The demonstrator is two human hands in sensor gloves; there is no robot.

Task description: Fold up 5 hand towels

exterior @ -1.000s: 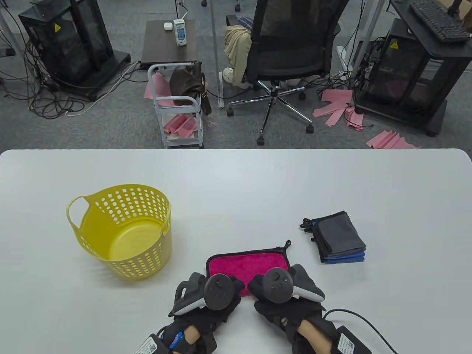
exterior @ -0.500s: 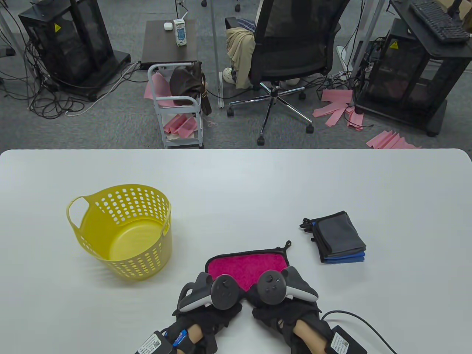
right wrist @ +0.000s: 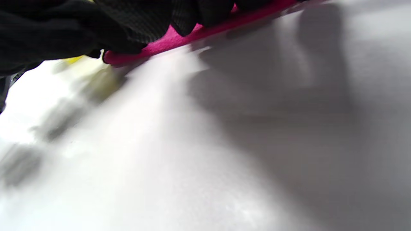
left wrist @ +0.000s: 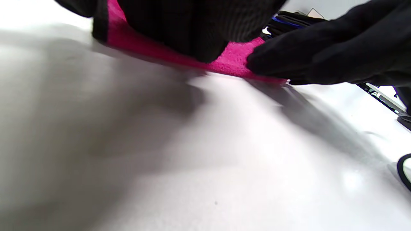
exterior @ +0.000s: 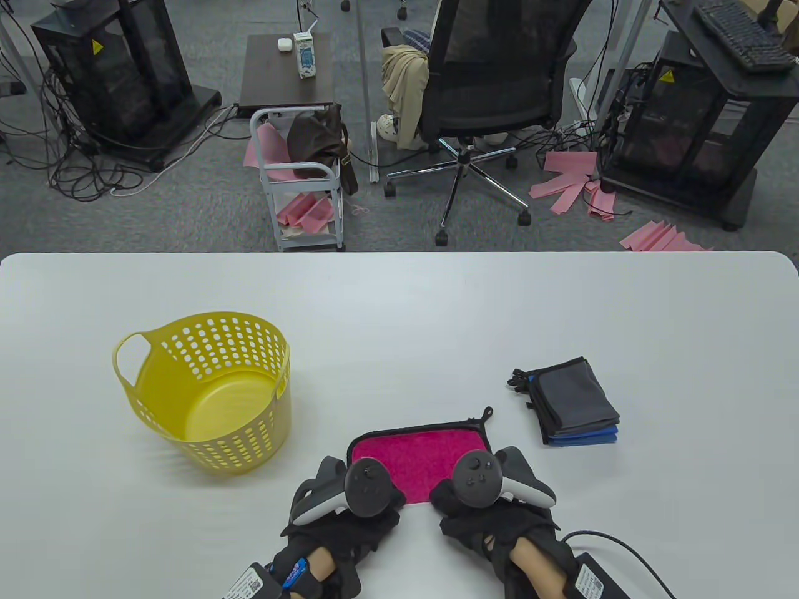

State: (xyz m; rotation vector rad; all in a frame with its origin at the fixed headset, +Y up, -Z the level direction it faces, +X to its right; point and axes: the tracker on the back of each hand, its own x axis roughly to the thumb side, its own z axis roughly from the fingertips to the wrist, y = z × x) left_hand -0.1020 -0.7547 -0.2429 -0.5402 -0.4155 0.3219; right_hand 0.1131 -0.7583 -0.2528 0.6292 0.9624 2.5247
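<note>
A folded magenta hand towel with black edging lies on the white table near the front, its hanging loop at the far right corner. My left hand lies on its near left part and my right hand on its near right part. In the left wrist view my left fingers lie flat on the towel, and the right hand rests on its near edge. The right wrist view shows fingers pressing on the towel. A stack of folded grey and blue towels sits to the right.
A yellow perforated basket with nothing inside stands at the left of the table. A black cable trails from my right wrist. Beyond the table's far edge are an office chair, a small cart and black racks.
Both hands slid forward and together over the towel, then drew back toward me and apart. The towel now lies flatter, with more of its magenta face showing between the hands.
</note>
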